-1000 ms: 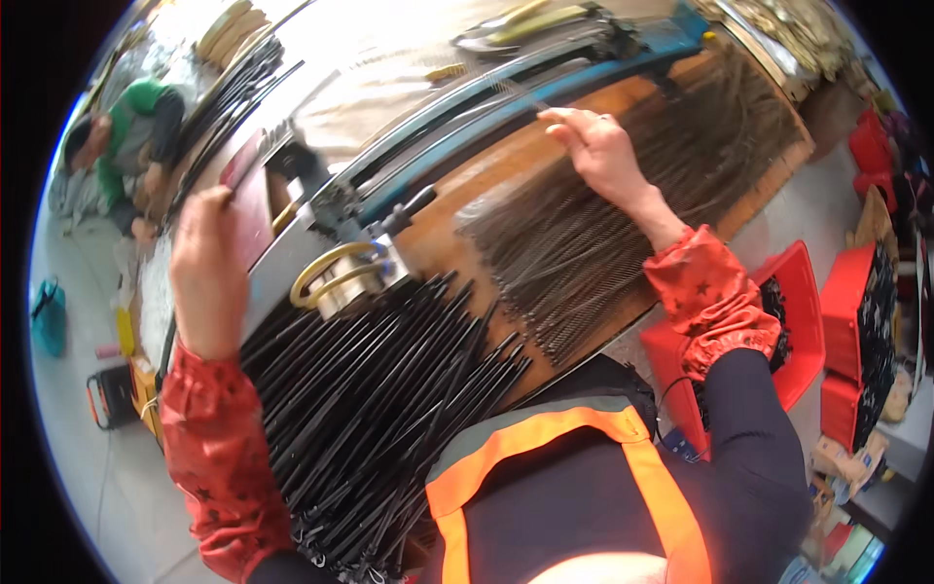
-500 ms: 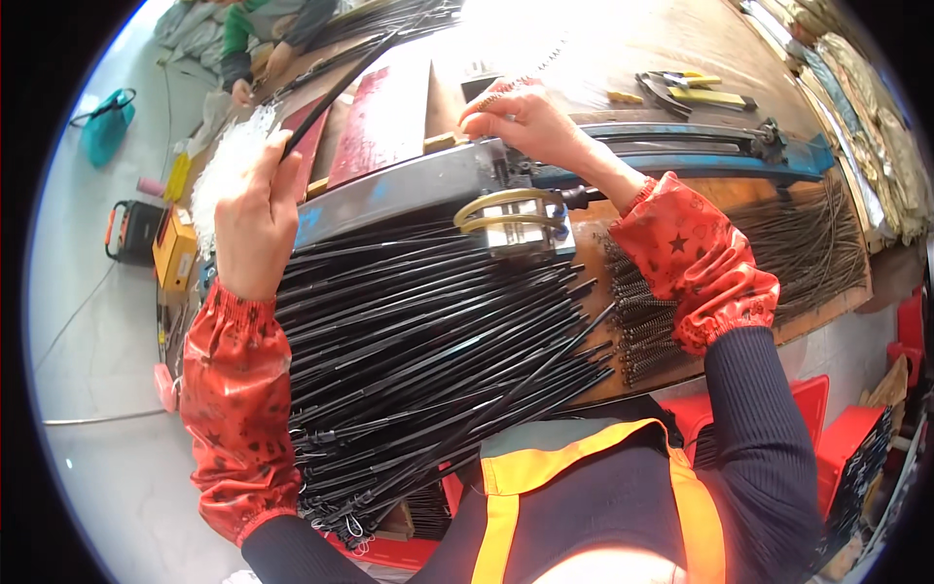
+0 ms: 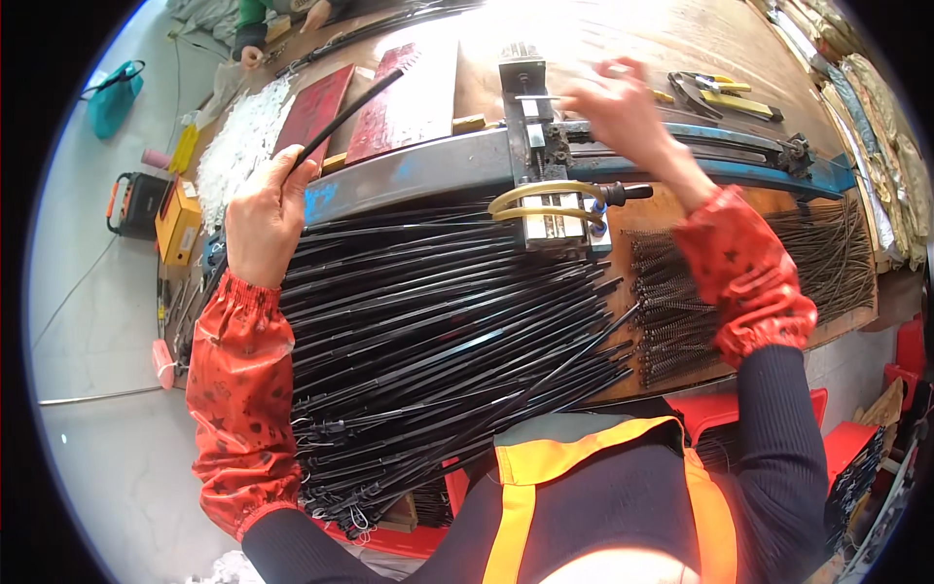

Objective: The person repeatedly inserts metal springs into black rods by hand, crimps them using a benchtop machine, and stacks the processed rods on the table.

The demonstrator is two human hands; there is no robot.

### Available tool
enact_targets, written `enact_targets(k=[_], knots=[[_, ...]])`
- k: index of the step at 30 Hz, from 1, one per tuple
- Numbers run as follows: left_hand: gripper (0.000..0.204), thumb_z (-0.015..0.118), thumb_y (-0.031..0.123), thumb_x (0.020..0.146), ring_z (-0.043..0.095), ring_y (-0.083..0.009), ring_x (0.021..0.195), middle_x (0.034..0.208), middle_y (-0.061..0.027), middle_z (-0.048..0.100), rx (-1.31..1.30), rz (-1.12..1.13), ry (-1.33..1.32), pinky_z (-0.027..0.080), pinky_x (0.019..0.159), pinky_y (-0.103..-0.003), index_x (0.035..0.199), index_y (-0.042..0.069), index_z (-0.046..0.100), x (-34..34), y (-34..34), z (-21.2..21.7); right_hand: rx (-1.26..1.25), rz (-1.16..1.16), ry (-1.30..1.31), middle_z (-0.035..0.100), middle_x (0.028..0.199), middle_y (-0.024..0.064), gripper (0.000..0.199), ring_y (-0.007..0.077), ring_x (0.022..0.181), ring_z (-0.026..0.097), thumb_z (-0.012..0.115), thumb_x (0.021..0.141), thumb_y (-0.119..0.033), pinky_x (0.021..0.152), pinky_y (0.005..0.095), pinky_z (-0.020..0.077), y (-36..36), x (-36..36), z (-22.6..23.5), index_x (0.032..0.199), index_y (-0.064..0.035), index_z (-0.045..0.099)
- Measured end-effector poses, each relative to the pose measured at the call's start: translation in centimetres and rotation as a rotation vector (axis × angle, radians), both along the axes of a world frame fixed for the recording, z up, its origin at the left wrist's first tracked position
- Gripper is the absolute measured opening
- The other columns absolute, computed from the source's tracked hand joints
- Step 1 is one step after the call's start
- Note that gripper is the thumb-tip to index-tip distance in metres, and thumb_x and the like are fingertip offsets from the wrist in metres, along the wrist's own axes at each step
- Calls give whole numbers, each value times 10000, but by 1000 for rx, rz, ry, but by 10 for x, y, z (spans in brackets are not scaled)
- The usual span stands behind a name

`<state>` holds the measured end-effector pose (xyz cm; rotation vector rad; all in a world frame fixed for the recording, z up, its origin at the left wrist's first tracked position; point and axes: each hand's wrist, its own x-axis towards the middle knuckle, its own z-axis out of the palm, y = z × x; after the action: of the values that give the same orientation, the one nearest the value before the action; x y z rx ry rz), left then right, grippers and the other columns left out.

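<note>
We see a wide brown wooden workbench (image 3: 681, 39) carrying a long blue-grey steel rail (image 3: 428, 175) that we take as our landmark. Below the rail lies a broad heap of thin black rods (image 3: 438, 331), and just right of that heap a bundle of dark wire springs (image 3: 671, 311). At mid-rail sits a small metal clamp fixture with a yellow loop handle (image 3: 545, 200). Our left hand (image 3: 265, 219), wrist bent upward at the rail's left end, is closed around one black rod (image 3: 345, 117) slanting up past the rail. Our right hand (image 3: 618, 102) hovers above the rail by the fixture, blurred; we cannot tell its grip. Left of the bench, grey floor (image 3: 97, 341)
</note>
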<state>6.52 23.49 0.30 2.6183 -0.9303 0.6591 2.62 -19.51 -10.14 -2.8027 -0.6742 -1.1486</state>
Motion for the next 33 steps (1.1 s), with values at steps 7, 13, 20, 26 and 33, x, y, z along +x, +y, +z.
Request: enact_targets(k=[7, 13, 20, 26, 33], knots=[[202, 584, 151, 981, 690, -339, 844, 904, -133, 694, 224, -191, 137, 554, 696, -424, 1160, 109, 668, 11, -65, -49, 19, -384, 85, 737, 1003, 8, 121, 209, 1056, 631, 588, 969, -154, 1068, 407, 289, -142, -100, -2, 966, -152, 709], [222, 555, 301, 992, 692, -358, 618, 717, -143, 692, 233, -246, 184, 550, 542, -469, 1112, 132, 633, 27, -145, -79, 128, -325, 42, 693, 938, 97, 129, 281, 925, 632, 604, 985, -171, 876, 416, 470, -195, -119, -22, 954, -77, 686], [289, 571, 351, 991, 689, -403, 814, 875, -183, 703, 122, -186, 360, 547, 726, -492, 1073, 87, 653, 24, -140, -80, 136, -465, 194, 639, 920, 130, 154, 313, 926, 607, 543, 1034, -188, 866, 431, 479, -170, -122, -17, 996, -65, 627], [285, 617, 343, 960, 681, -383, 892, 908, -173, 707, -9, -214, 335, 537, 787, -475, 992, 68, 688, 25, -150, -93, 212, -426, 136, 617, 901, 82, 201, 254, 919, 584, 611, 1021, -242, 954, 370, 425, -180, -114, -34, 1008, -45, 642], [239, 593, 323, 989, 692, -372, 825, 836, -161, 706, -16, -293, 233, 551, 729, -468, 1063, 111, 678, 26, -149, -96, 202, -431, 36, 689, 1005, 92, 133, 263, 1003, 635, 659, 980, -160, 944, 383, 470, -191, -130, -33, 1024, -43, 703]])
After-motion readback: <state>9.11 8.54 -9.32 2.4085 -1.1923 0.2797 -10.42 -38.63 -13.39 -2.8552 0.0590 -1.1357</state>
